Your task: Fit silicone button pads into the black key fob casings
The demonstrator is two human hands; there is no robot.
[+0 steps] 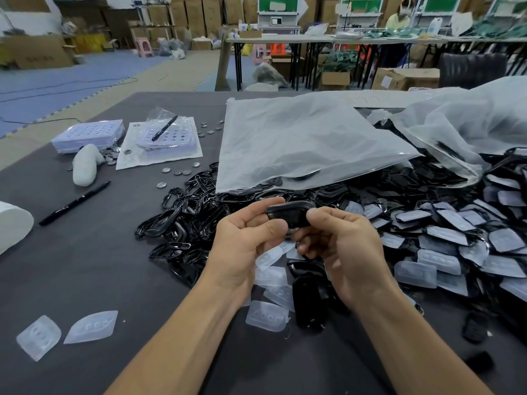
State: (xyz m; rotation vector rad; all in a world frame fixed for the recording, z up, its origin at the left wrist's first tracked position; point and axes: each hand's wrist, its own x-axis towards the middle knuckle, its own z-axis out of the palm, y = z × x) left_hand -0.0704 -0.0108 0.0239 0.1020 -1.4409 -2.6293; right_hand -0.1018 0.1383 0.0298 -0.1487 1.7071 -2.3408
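Hands: left hand (248, 238), right hand (342, 240), fingers curled, gripping glossy black oval plastic key fob casing (288, 212). Probably light, stiff, slippery; rim hold advised. Translucent silicone button pads (266, 316): likely soft.

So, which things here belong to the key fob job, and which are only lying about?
Job: black casing, held by left hand and right hand; clear button pads; pile of black casings.
Lying about: pen; small metal discs; plastic bag; stacked white trays.
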